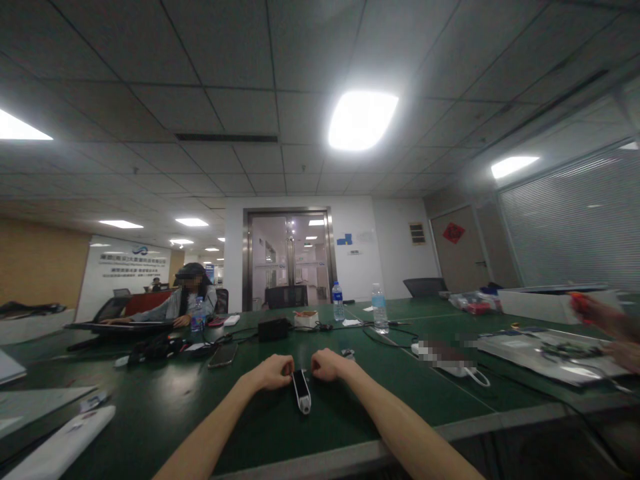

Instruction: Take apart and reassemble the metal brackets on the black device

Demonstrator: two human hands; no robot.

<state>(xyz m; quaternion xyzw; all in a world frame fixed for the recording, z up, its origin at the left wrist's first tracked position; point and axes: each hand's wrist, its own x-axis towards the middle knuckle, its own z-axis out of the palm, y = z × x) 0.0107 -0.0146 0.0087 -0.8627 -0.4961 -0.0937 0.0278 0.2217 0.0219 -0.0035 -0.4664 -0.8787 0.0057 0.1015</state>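
Low in the middle of the frame, the left hand (273, 372) and the right hand (327, 365) were both curled closed at the far end of a small black-and-white device (301, 391) that lay flat on the green surface (150, 413); whether the fingers actually gripped it or only pressed against its sides could not be told. The device sat near the surface's front edge, so a hard pull toward the body could likely have slid it off. Just beyond the hands, a dark phone (223, 355) and loose black cables (380, 337) lay within a forward sweep, and a snagged cable might have toppled either water bottle (379, 308) standing further back. At the right edge of the frame, another person's hand (597, 313) worked over a tray (540, 357), well apart.
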